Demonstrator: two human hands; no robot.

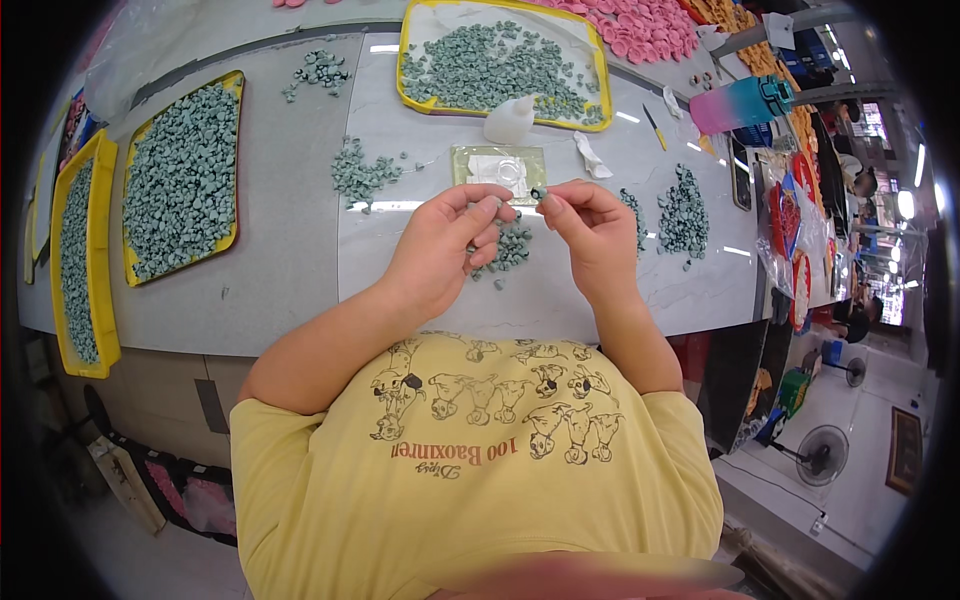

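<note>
My right hand (597, 235) pinches a small grey-green piece (538, 194) with a dark spot between thumb and forefinger. Just to its left, my left hand (447, 245) is closed in a pinch; what its fingertips hold is too small to make out. Both hands are raised over the table, fingertips a short gap apart. Beneath them lies a loose heap of similar green pieces (514, 248), partly hidden by my left hand. Beyond the fingertips is a flat yellowish-green square (541, 172) with white paper and a clear round thing on it. A white squeeze bottle (509, 121) stands behind it.
Yellow-rimmed trays of green pieces stand at the far middle (404, 70) and left (240, 150); another (106, 200) sits at the left edge. Loose heaps lie left (362, 176) and right (684, 215). A crumpled tissue (592, 156), yellow-handled knife (655, 128) and pink-teal bottle (735, 105) lie to the right.
</note>
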